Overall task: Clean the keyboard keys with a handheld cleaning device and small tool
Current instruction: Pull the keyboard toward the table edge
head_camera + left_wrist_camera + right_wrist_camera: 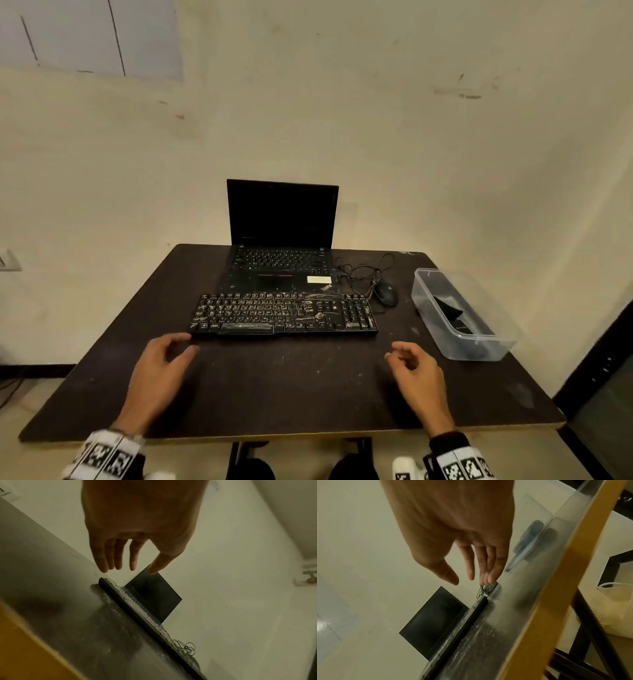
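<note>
A black keyboard (pixel 284 313) speckled with pale debris lies across the middle of the dark table (pixel 274 383); its front edge shows in the left wrist view (pixel 137 609) and the right wrist view (pixel 471 615). My left hand (pixel 164 363) hovers near the keyboard's front left corner, fingers relaxed and holding nothing (pixel 123 561). My right hand (pixel 416 366) hovers near the front right corner, fingers loose and empty (pixel 476 569). A clear plastic box (pixel 459 313) at the right holds dark objects (pixel 452 313), which I cannot make out clearly.
An open black laptop (pixel 282 236) stands behind the keyboard. A black mouse (pixel 386 294) with a tangled cord (pixel 363 270) lies between keyboard and box. The wall is close behind the table. A white bag (pixel 611 609) sits on the floor to the right.
</note>
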`<move>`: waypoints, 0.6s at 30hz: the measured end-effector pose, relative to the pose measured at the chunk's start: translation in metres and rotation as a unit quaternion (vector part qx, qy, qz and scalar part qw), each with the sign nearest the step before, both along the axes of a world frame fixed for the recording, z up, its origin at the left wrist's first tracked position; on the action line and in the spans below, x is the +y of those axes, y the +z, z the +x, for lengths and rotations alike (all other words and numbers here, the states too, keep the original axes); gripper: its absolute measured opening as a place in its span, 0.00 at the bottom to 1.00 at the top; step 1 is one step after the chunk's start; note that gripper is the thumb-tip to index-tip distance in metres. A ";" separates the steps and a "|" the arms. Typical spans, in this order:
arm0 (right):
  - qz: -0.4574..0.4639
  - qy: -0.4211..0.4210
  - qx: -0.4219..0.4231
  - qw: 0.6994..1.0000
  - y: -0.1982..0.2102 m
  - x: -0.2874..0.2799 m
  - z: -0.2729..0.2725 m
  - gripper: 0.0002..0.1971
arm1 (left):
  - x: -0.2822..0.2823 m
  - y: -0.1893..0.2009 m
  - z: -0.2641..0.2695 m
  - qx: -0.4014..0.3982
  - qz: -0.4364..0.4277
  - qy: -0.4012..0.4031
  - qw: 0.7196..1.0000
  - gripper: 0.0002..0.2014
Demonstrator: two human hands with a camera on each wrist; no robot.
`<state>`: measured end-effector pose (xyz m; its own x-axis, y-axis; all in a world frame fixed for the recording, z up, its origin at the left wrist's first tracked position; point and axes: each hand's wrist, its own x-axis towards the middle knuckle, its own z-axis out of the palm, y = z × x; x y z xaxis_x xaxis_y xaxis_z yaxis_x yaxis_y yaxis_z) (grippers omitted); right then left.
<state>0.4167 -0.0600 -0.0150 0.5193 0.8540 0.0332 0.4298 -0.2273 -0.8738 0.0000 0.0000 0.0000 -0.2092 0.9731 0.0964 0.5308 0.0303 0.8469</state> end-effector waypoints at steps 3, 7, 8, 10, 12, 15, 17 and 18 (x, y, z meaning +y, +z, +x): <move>-0.054 0.027 -0.013 0.998 0.004 0.029 0.010 0.22 | 0.032 -0.004 0.000 0.030 -0.050 0.013 0.998 0.23; -0.112 0.041 -0.036 0.992 0.007 0.076 0.022 0.25 | 0.083 -0.019 -0.003 -0.052 -0.128 0.029 0.990 0.46; -0.125 0.049 -0.033 0.990 0.002 0.089 0.026 0.24 | 0.097 -0.029 -0.006 -0.060 -0.132 0.038 0.989 0.51; -0.151 0.065 -0.021 0.986 -0.002 0.107 0.029 0.20 | 0.120 -0.047 -0.013 -0.057 -0.134 0.053 0.988 0.55; -0.161 0.072 -0.017 0.984 -0.008 0.119 0.031 0.19 | 0.129 -0.050 -0.014 -0.053 -0.136 0.061 0.987 0.52; -0.169 0.066 -0.030 0.983 -0.010 0.131 0.032 0.15 | 0.138 -0.050 -0.015 -0.065 -0.145 0.069 0.985 0.45; -0.162 0.069 -0.018 0.984 -0.010 0.135 0.031 0.15 | 0.131 -0.036 -0.010 -0.075 -0.163 0.069 0.981 0.41; -0.156 0.070 -0.010 0.985 -0.011 0.137 0.030 0.16 | 0.128 -0.030 -0.006 -0.085 -0.164 0.069 0.980 0.35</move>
<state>0.4468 0.0769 -0.0263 0.3975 0.8875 -0.2331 0.4923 -0.4207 -0.7620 -0.0062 0.1282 -0.0297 -0.3275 0.9072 -0.2641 0.3536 0.3768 0.8561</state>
